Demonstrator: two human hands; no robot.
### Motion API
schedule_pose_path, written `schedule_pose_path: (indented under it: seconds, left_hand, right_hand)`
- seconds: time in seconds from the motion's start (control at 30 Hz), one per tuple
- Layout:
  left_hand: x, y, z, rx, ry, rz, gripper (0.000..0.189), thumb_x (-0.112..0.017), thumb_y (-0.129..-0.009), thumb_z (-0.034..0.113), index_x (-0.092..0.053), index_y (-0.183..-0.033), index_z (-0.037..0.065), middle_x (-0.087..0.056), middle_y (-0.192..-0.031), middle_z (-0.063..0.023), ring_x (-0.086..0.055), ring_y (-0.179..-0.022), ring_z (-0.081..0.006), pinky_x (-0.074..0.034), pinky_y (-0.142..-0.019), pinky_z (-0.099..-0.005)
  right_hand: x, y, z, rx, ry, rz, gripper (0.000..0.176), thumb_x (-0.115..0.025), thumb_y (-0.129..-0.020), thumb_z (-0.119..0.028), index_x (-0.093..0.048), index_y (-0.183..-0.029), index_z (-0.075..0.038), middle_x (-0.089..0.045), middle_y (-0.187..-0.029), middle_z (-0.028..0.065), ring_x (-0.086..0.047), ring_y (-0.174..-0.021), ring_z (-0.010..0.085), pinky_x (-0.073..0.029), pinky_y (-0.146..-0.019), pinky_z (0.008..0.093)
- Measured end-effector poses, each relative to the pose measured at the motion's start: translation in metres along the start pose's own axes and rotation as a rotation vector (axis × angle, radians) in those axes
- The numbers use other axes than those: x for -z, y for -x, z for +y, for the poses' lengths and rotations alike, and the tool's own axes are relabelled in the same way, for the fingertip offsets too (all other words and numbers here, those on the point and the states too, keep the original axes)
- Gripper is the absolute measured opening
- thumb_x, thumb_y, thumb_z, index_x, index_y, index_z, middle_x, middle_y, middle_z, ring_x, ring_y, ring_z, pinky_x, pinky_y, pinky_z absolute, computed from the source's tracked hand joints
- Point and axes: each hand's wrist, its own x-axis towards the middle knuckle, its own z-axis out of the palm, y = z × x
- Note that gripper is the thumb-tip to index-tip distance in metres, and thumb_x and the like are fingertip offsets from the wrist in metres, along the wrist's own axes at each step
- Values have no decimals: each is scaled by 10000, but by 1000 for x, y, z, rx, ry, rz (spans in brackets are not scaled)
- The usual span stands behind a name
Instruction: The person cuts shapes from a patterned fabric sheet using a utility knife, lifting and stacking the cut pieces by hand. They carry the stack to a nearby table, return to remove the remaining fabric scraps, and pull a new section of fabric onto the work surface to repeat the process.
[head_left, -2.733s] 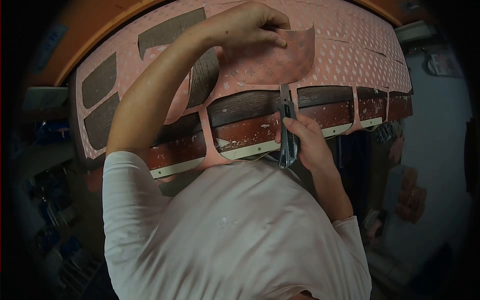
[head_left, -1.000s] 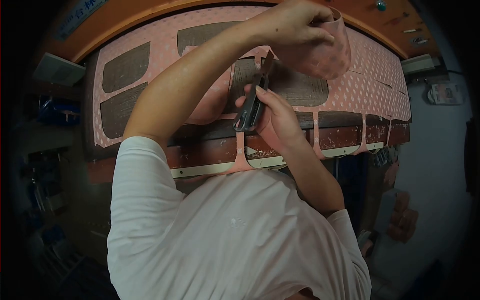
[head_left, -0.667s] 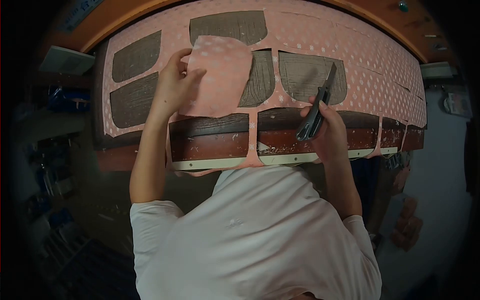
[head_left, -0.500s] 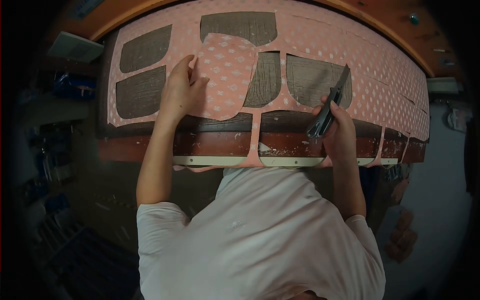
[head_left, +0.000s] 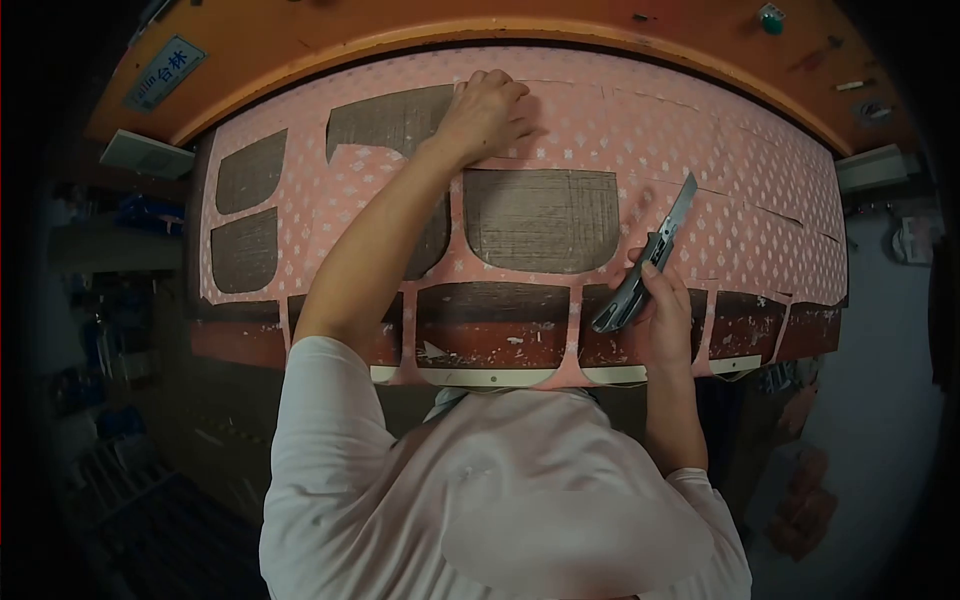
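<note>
A pink patterned fabric sheet [head_left: 740, 150] with several cut-out openings lies over the dark worktop. My left hand [head_left: 485, 115] reaches across to the far part of the sheet, at the right end of the upper opening [head_left: 385, 120]. Its fingers are bent and apart, touching the fabric, with nothing visibly held. Under my left forearm lies a loose cut piece [head_left: 350, 185] of the same fabric, partly hidden. My right hand [head_left: 662, 305] grips a utility knife [head_left: 640, 275], its blade out and pointing away from me, above the sheet's near right part.
An orange machine frame [head_left: 300, 75] with a blue-and-white label [head_left: 165, 73] curves behind the sheet. Narrow fabric strips [head_left: 573, 330] hang over the red-brown front edge [head_left: 490, 335], which carries white scraps. A pale rail [head_left: 495, 378] runs along the near side.
My left hand has left the loose piece and moved to the far right, onto the sheet. The loose piece and sheet appear further left. The knife stays in my right hand.
</note>
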Motion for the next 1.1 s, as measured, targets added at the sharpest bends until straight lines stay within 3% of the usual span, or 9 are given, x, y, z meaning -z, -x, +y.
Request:
schedule_pose_path:
  seconds: [0.07, 0.2, 0.23, 0.33, 0.57, 0.67, 0.77, 0.97, 1.1]
  left_hand:
    - [-16, -29, -1, 122, -75, -91, 584, -779, -766, 473, -667, -1178, 73, -596, -1234, -134, -528, -1194, -313, -455, -978, -490]
    - [-17, -61, -18, 222, 28, -337, 659, -818, -692, 504, -663, -1165, 71, -613, -1192, -156, -611, -1107, -319, -504, -939, -404]
    - [-15, -65, -18, 226, 89, -322, 594, -815, -693, 489, -680, -1087, 65, -664, -1058, -156, -661, -955, -303, -526, -838, -378]
    - [-3, -88, -16, 234, 2, -621, 504, -806, -723, 442, -682, -1001, 42, -684, -878, -127, -646, -810, -259, -513, -759, -378]
    - [64, -96, 25, 81, 259, -434, 281, -759, -853, 245, -690, -1002, 17, -703, -825, -74, -614, -769, -134, -515, -733, -329]
    - [94, -88, 34, 28, 221, -391, 208, -733, -889, 214, -660, -939, 25, -602, -743, 30, -529, -728, -48, -483, -664, -256]
    - [89, -76, 22, 80, 285, -361, 255, -731, -878, 203, -712, -1068, 34, -727, -884, -86, -673, -841, -145, -536, -771, -311]
    - [86, -70, 25, 56, 292, -292, 269, -735, -878, 222, -711, -1064, 30, -724, -882, -80, -673, -818, -167, -537, -761, -316]
    - [86, -68, 25, 56, 300, -307, 272, -734, -879, 227, -708, -1060, 25, -721, -879, -78, -672, -812, -176, -538, -759, -323]
  right_hand:
    - [28, 1, -8, -7, 31, 26, 254, -500, -1017, -163, -576, -1167, 27, -680, -880, 134, -669, -802, 174, -533, -747, 291]
    - [68, 3, -26, 7, 77, 45, 257, -506, -1015, -165, -576, -1180, 20, -679, -873, 117, -665, -817, 165, -529, -747, 288]
    - [74, 2, -29, 5, 75, 60, 244, -505, -1017, -162, -573, -1177, 9, -680, -880, 109, -664, -803, 155, -530, -724, 283]
    - [89, -4, -43, -49, 183, 26, 237, -512, -1016, -153, -562, -1186, 5, -671, -874, 82, -647, -790, 127, -519, -692, 269]
    - [95, -54, -73, -71, 706, -243, 264, -552, -1000, -162, -594, -1209, -7, -622, -859, 23, -611, -808, 92, -494, -704, 254]
    - [75, -88, -79, -134, 629, -294, 283, -569, -993, -209, -611, -1195, -16, -592, -844, 2, -622, -747, 94, -514, -645, 264]
    - [48, -110, -76, -246, 518, -352, 265, -558, -991, -232, -608, -1097, 6, -620, -789, 36, -635, -639, 113, -531, -534, 265]
    - [23, -119, -71, -420, 395, -453, 349, -548, -979, -252, -616, -1185, 22, -650, -693, 65, -600, -547, 103, -498, -487, 237]
    - [12, -116, -70, -400, 333, -440, 263, -552, -972, -223, -601, -1053, 22, -668, -722, 114, -602, -508, 126, -514, -403, 271]
